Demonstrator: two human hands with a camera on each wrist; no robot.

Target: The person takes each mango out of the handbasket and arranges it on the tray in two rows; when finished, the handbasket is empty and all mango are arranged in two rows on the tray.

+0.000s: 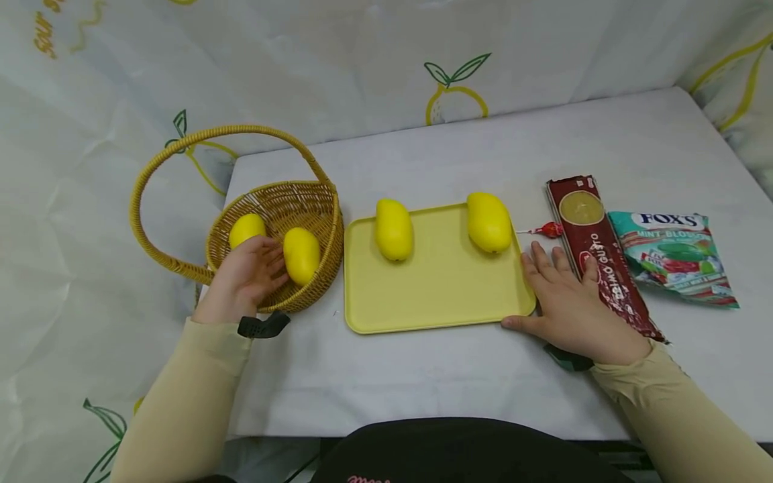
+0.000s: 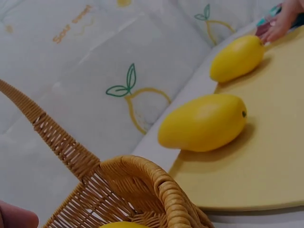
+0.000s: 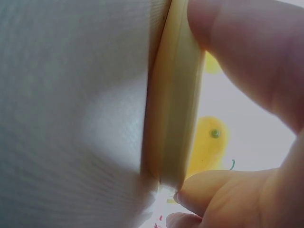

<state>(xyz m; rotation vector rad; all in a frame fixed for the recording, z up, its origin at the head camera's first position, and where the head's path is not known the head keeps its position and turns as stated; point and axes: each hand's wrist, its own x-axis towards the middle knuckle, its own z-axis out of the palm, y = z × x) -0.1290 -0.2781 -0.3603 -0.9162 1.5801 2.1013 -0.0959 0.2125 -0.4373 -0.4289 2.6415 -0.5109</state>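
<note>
My left hand [image 1: 250, 272] is inside the wicker basket [image 1: 326, 268], between two yellow mangoes. One mango [image 1: 245, 229] lies behind the hand, partly covered by it. The other mango [image 1: 302, 255] lies just right of the loosely bent fingers, which grip nothing. On the yellow tray [image 1: 441, 288], right of the basket, rest a left mango [image 1: 394, 230] and a right mango [image 1: 489, 223] near its far edge. My right hand [image 1: 568, 305] lies spread at the tray's right edge. Its thumb and fingertips touch the rim, as the right wrist view also shows.
Right of the tray lie a red lollipop [image 1: 548, 230], a long dark-red packet [image 1: 582, 208] partly under the right hand, and a green Fox's candy bag [image 1: 676, 258]. The basket's tall handle [image 1: 241, 129] arches over its opening. A printed cloth wall [image 1: 362, 67] stands behind the table.
</note>
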